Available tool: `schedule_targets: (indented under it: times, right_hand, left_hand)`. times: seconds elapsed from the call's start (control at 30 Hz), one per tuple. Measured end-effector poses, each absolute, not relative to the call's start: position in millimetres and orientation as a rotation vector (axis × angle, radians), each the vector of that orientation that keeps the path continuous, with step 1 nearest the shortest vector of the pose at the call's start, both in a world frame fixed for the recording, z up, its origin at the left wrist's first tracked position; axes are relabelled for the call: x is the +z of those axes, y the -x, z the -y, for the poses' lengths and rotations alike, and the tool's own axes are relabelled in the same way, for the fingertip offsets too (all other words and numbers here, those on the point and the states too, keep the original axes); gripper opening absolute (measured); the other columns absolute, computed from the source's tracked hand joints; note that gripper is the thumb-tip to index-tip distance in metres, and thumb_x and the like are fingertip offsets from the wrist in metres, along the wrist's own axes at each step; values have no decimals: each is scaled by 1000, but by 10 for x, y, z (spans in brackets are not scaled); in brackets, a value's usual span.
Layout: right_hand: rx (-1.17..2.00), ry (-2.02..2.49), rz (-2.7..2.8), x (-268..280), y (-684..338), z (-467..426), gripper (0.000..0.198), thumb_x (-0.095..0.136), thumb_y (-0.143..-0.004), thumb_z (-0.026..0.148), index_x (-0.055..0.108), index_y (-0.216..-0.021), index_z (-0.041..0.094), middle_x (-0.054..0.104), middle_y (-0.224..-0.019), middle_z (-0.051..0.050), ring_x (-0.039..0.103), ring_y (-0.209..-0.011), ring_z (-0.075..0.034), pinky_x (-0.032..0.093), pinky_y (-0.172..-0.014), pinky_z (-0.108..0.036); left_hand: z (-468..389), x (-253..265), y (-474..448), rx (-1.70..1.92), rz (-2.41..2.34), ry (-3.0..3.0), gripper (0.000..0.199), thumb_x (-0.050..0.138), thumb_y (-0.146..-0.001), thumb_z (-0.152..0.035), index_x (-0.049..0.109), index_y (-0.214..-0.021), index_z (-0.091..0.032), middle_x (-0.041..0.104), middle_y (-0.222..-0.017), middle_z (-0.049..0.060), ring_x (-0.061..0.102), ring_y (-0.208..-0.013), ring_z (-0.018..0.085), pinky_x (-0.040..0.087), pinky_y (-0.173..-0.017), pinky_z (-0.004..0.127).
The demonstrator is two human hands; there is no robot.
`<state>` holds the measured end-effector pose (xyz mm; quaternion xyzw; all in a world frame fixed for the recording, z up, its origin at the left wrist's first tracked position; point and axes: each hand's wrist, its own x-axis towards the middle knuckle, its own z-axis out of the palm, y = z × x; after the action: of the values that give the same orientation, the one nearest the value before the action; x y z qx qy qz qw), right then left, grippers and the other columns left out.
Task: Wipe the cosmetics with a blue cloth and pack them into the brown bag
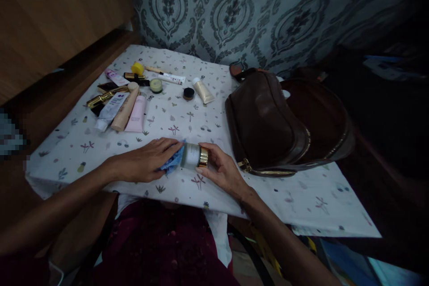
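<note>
A frosted glass cosmetic jar (191,156) with a gold lid lies tipped on its side between my hands, just over the near part of the table. My right hand (223,167) grips the jar by its gold lid, thumb below and fingers above. In my left hand (144,161) is a crumpled blue cloth (173,161), pressed against the base end of the jar. The left fingers are bent over the cloth and hide part of it.
Squeeze tubes (136,114) and other cosmetics lie grouped at the left. A green-filled pot (156,85), a small black-lidded jar (188,94) and a cream tube (203,90) lie farther back. An unzipped brown leather bag (261,120) stands at the right on the patterned tablecloth (161,138).
</note>
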<state>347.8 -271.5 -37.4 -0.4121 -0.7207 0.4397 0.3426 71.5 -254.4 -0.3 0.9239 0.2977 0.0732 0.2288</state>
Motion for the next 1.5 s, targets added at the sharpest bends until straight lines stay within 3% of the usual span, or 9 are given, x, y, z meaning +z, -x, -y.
schedule_targets:
  times: [0.17,0.37,0.57,0.67,0.97,1.1,1.2,1.4,1.5]
  right_hand:
    - [1184,1056,1830,-429,-3489,2695,67,79,-74,52,53,-129,25,63,-120,-10,64,-108,-26,53,-95,-42]
    - [1149,1029,1854,-429,-3482,2710,67,79,-74,51,52,-129,25,62,-123,-11,62,-112,-27,51,-99,-43]
    - [944,1074,1906,-352,-3428,2727,56,77,-77,49,56,-122,25,65,-115,-9,65,-101,-25,54,-89,-42]
    - [809,1097,1933,-321,-3377,2720,53,74,-79,47,56,-123,25,64,-115,-10,64,-102,-27,55,-89,-44]
    - [904,1146,1668,-473,-3256,2578,90,82,-68,52,39,-143,27,51,-129,-12,56,-116,-28,52,-95,-43]
    - [1003,1129,1567,-527,-3222,2494,71,83,-63,56,54,-120,25,49,-127,-11,55,-116,-27,52,-94,-41]
    - [1117,1113,1499,-489,-3196,2481,66,85,-58,58,51,-104,25,51,-125,-9,58,-108,-24,51,-94,-40]
    - [1206,1113,1430,-380,-3167,2476,63,83,-61,48,40,-102,26,59,-94,0,61,-86,-19,53,-80,-35]
    - [1099,1128,1501,-316,-3175,2448,55,81,-62,42,44,-100,25,60,-95,-1,60,-87,-19,51,-80,-33]
  left_hand:
    - [2549,-61,-799,310,-901,-2509,59,44,-92,-14,28,-148,-22,53,-129,15,50,-120,28,46,-100,42]
    - [2555,-97,-854,440,-905,-2371,56,43,-95,-19,26,-148,-25,49,-140,14,49,-128,27,44,-106,44]
    - [2629,-20,-920,388,-930,-2216,78,60,-91,-44,19,-153,-23,40,-151,17,46,-135,32,44,-108,46]
    - [2633,-43,-984,514,-1019,-2125,65,53,-95,-48,29,-150,-24,46,-149,15,49,-132,31,42,-109,49]
    - [2449,-135,-1007,690,-953,-1752,53,62,-88,-44,50,-135,-22,61,-134,10,60,-119,27,49,-101,42]
    - [2409,-124,-1012,678,-926,-1705,48,61,-86,-42,54,-129,-21,65,-125,10,63,-111,25,54,-90,38]
    - [2396,-127,-1018,667,-929,-1689,49,60,-86,-43,53,-130,-21,64,-127,11,63,-111,25,54,-89,39]
    - [2379,-156,-1038,700,-971,-1749,49,60,-88,-44,51,-130,-20,64,-126,11,60,-117,27,51,-96,42]
    - [2369,-137,-1053,685,-987,-1829,50,58,-90,-45,49,-132,-19,64,-123,11,60,-113,27,51,-94,40]
